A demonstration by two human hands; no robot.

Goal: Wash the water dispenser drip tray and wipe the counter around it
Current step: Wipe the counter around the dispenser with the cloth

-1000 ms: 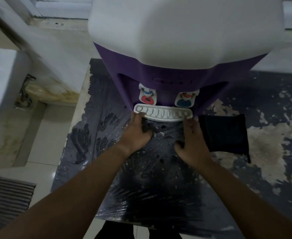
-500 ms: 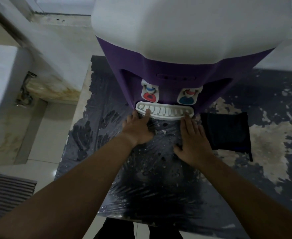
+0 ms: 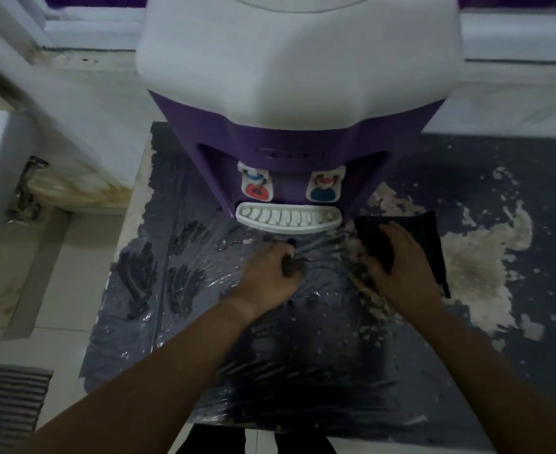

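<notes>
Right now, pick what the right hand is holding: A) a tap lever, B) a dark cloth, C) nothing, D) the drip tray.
B: the right hand has its fingers curled over the dark cloth, bunching it on the counter just right of the white drip tray, which neither hand touches.

We see both arms bare: the left forearm (image 3: 158, 371) and the right forearm (image 3: 486, 365) are uncovered from wrist to the frame's edge. Just below the desk's (image 3: 303, 381) near edge we make out dark trouser legs (image 3: 211, 442).
</notes>
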